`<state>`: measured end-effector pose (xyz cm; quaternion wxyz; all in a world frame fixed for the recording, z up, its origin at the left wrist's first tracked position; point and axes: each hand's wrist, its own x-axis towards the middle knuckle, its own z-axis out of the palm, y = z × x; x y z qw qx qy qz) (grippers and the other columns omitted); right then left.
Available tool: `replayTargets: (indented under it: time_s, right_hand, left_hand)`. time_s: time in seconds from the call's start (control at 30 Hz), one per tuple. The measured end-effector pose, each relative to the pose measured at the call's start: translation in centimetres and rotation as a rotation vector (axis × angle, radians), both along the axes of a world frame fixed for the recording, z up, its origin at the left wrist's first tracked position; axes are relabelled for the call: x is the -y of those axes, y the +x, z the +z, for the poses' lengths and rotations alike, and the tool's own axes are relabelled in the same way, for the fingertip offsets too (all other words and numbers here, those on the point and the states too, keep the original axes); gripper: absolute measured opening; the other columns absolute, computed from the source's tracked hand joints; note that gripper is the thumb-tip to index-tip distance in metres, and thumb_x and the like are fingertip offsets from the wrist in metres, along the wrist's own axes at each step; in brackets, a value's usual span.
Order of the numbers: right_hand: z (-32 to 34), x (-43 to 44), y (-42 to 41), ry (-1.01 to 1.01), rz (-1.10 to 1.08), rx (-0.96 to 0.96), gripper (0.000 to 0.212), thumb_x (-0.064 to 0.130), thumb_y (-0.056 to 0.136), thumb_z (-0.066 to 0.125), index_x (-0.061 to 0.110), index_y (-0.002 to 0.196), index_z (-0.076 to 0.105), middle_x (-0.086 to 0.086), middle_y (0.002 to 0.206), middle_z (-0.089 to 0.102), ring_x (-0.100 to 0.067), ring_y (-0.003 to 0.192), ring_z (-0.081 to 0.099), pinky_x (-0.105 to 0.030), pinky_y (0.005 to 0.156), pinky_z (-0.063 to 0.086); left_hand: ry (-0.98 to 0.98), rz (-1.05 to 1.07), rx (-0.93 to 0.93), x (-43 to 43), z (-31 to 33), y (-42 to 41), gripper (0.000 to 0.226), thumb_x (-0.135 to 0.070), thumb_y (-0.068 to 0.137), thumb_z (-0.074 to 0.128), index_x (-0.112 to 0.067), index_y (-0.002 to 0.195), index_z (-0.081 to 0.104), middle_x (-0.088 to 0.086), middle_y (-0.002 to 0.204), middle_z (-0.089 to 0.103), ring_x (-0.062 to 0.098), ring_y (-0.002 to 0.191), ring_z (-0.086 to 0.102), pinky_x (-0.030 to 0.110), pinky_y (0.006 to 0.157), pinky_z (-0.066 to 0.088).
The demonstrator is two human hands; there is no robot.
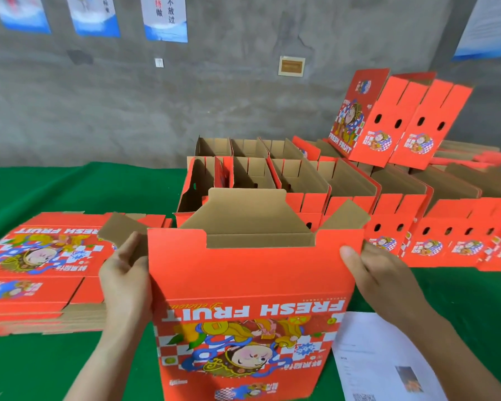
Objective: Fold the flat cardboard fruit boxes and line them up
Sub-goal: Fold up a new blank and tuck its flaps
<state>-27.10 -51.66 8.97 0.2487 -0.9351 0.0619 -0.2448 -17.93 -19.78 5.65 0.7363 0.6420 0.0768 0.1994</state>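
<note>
A green-covered worktop (pixel 41 371) fills the lower half of the view. At 4 o'clock a white printed sheet of paper (pixel 382 357) lies flat on it, with a small photo near its lower edge; its text is too small to read. Behind runs a rough grey concrete wall (pixel 99 105). Three blue-and-white posters (pixel 94 15) hang from 10 to 12 o'clock, and another poster (pixel 489 27) at 2 o'clock. A small white wall plate (pixel 159 62) sits at 11 o'clock, and a framed plaque (pixel 291 66) at 12 o'clock.
</note>
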Motion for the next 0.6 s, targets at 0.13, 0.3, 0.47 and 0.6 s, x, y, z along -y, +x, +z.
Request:
replayTargets:
  time_s: [0.13,0.3,0.47,0.6]
  right_hand:
    - [-0.2,-0.4,0.3,-0.001,-0.002,0.026,0.057,0.043,0.089,0.054,0.021,0.051,0.017,0.002,0.045,0.017,-0.017,0.048,0.019,-0.03,0.049,0.017]
    - [-1.2,-0.6,0.8,0.117,0.001,0.004,0.053,0.024,0.086,0.066,0.004,0.051,0.032,-0.005,0.05,0.023,-0.019,0.05,0.023,-0.031,0.052,0.02]
    - [-2.0,-1.6,0.7,0.209,-0.076,0.036,0.038,0.02,0.083,0.072,0.007,0.118,0.066,0.005,0.078,0.067,-0.017,0.072,0.058,-0.017,0.062,0.034]
    - [-2.6,-1.9,0.9,0.187,-0.042,0.057,0.063,0.017,0.081,0.073,0.012,0.139,0.048,0.009,0.08,0.058,0.005,0.063,0.038,-0.016,0.067,0.034]
  left_hand:
    - [0.082,0.026,0.074,0.8,1.0,-1.1,0.052,-0.031,0.08,0.048,-0.011,0.127,0.059,0.028,0.125,0.057,0.038,0.116,0.054,0.058,0.102,0.037]
    - [0.468,0.051,0.09,0.7,1.0,-1.7,0.066,-0.013,0.078,0.075,-0.008,0.138,0.047,-0.005,0.128,0.05,0.009,0.112,0.05,0.019,0.096,0.033]
    - [0.972,0.0,0.267,0.4,2.3,-1.6,0.071,0.012,0.06,0.078,0.004,0.125,0.054,0.018,0.147,0.036,0.029,0.136,0.033,0.035,0.113,0.025]
    - [1.209,-0.137,0.289,0.2,2.9,-1.4,0.082,0.013,0.058,0.078,-0.004,0.133,0.052,0.005,0.153,0.024,0.035,0.143,0.022,0.041,0.117,0.014]
